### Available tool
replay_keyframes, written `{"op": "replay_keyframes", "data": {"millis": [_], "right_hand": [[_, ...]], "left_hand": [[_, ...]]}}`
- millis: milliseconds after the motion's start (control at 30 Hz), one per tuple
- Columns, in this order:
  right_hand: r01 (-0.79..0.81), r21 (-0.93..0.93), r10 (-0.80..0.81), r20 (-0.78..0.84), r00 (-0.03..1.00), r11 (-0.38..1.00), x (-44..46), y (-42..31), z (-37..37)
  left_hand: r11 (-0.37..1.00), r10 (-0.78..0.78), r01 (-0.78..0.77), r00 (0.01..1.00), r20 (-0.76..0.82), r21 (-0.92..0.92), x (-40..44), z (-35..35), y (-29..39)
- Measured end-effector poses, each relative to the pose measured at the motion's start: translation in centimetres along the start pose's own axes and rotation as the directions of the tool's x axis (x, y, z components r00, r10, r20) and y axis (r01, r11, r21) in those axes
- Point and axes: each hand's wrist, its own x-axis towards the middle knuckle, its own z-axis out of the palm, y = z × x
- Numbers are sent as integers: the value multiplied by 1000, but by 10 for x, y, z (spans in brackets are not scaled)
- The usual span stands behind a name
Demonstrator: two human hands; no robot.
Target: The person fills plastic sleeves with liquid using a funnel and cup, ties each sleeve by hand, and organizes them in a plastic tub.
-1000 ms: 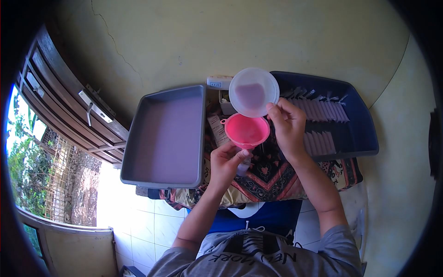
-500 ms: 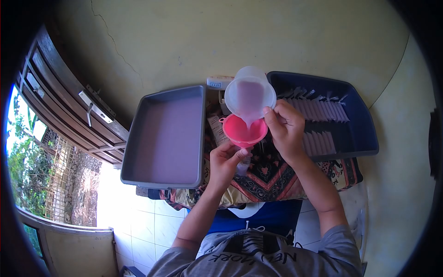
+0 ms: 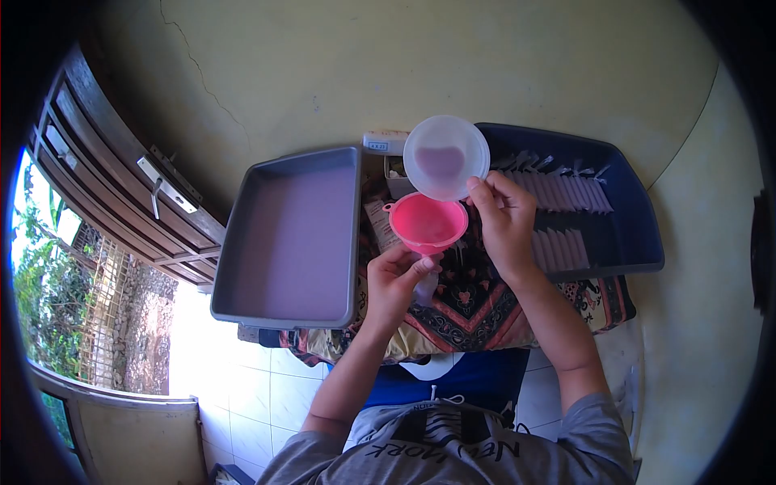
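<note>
My left hand (image 3: 394, 279) is closed round the neck of a pink funnel (image 3: 428, 220), with a clear plastic bag (image 3: 426, 289) hanging below it. Between the thumb and fingers of my right hand (image 3: 503, 214) is the rim of a translucent cup (image 3: 446, 153). Some purple liquid lies in the cup, which is just above and behind the funnel, and no stream runs from it. To the left stands a grey tub (image 3: 353, 242) of the same purple liquid.
A dark blue tray (image 3: 638, 234) on the right holds several filled, tied purple tubes (image 3: 562, 249). A white box (image 3: 384, 143) and a printed packet (image 3: 380, 222) lie between the containers. Patterned cloth (image 3: 477, 323) covers the table. A door (image 3: 129, 162) is at the left.
Half a second ago liquid poured from the cup into the funnel. The cup has since tipped back and the stream has stopped. My left hand has stayed on the funnel.
</note>
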Motion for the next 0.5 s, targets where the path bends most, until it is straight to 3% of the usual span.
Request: {"op": "replay_keyframes", "data": {"millis": [500], "right_hand": [[-76, 157, 84, -45, 995, 985, -2, 11, 4]], "left_hand": [[999, 29, -30, 999, -31, -26, -3, -5, 6]]}}
